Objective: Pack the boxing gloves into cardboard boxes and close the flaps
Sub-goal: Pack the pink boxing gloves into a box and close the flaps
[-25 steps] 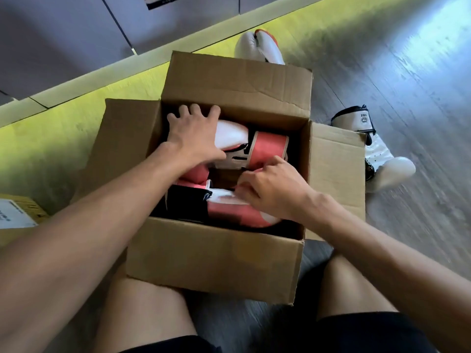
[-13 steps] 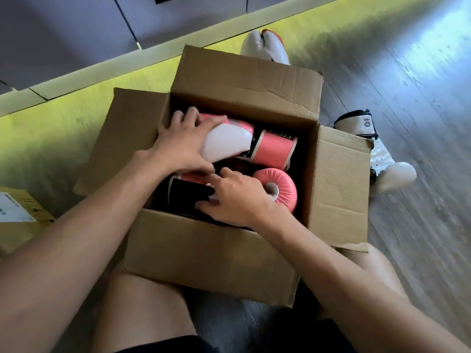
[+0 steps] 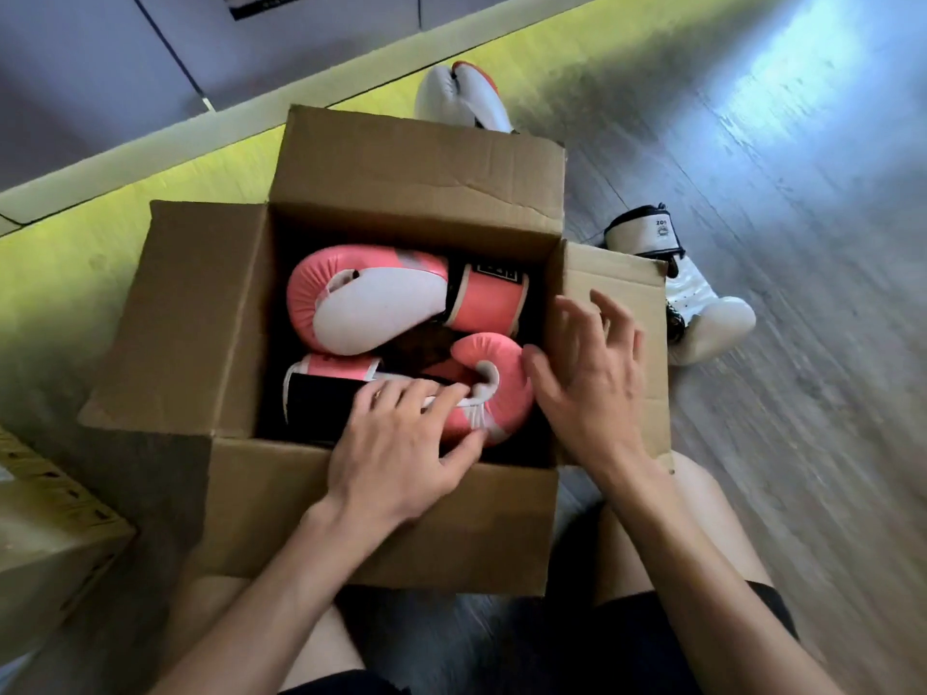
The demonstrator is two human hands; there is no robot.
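The far flap (image 3: 416, 178) hides most of one white glove (image 3: 466, 100), and a side box (image 3: 45, 539) is cut off at left. The second white glove (image 3: 697, 313) lies right of the open box (image 3: 381, 519). Two pink gloves lie inside: far glove (image 3: 361, 303) and near glove (image 3: 496, 388) (partly covered). The left hand (image 3: 401, 453) rests on the near glove, fingers loosely spread. The right hand (image 3: 587, 373) hovers beside it, fingers apart, holding nothing.

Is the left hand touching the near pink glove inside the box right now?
Touching. The head view shows the left hand with its fingers laid across the near pink glove and its thumb against the glove's side.
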